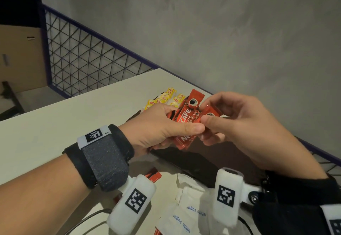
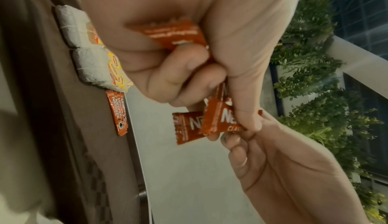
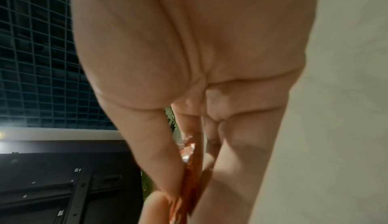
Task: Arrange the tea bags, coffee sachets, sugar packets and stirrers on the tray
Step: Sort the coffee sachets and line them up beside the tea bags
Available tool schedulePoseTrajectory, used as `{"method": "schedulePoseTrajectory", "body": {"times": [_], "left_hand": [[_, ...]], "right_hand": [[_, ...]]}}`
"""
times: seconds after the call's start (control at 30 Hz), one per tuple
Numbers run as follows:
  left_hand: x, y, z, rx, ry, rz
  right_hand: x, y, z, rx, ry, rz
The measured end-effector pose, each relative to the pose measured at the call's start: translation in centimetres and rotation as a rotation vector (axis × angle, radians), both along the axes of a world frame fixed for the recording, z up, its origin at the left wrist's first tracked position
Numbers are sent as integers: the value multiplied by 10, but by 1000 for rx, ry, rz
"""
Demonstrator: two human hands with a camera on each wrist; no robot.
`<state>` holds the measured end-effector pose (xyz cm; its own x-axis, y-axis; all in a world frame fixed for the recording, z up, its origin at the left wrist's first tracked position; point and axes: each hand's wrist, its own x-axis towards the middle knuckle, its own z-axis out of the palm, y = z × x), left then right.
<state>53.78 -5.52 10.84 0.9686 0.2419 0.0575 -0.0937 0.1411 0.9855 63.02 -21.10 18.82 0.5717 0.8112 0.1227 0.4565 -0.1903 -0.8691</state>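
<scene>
My left hand [image 1: 177, 124] grips a bunch of red coffee sachets [image 1: 186, 118] above the dark tray [image 1: 199, 163]. My right hand [image 1: 212, 116] pinches one red sachet [image 1: 212, 115] at the bunch's right side, thumb on top. In the left wrist view the left hand [image 2: 210, 81] curls round the coffee sachets [image 2: 218, 121] while the right hand [image 2: 241, 138] meets them from below. Several yellow-tagged tea bags [image 1: 166, 98] lie at the tray's far end, also visible as tea bags [image 2: 92, 58] beside coffee sachets [image 2: 119, 111] lying on the tray [image 2: 84, 128]. In the right wrist view the right hand [image 3: 189, 186] pinches a red sachet [image 3: 193, 177].
White sugar packets [image 1: 188, 214] and a loose red sachet [image 1: 154, 175] lie on the white table [image 1: 73, 116] near me. A wire mesh railing [image 1: 83, 57] borders the table's far left, and a grey wall [image 1: 221, 32] stands behind. A cardboard box [image 1: 20, 57] sits at far left.
</scene>
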Motion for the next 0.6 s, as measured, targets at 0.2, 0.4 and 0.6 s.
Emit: {"method": "schedulePoseTrajectory", "body": {"times": [0.2, 0.4, 0.6], "left_hand": [[3, 3, 1, -144, -13, 97], [5, 5, 0, -167, -38, 149], [8, 7, -3, -71, -83, 198]], "right_hand": [[6, 1, 1, 146, 66, -171], [6, 3, 3, 189, 123, -299], [9, 6, -2, 174, 64, -305]]}}
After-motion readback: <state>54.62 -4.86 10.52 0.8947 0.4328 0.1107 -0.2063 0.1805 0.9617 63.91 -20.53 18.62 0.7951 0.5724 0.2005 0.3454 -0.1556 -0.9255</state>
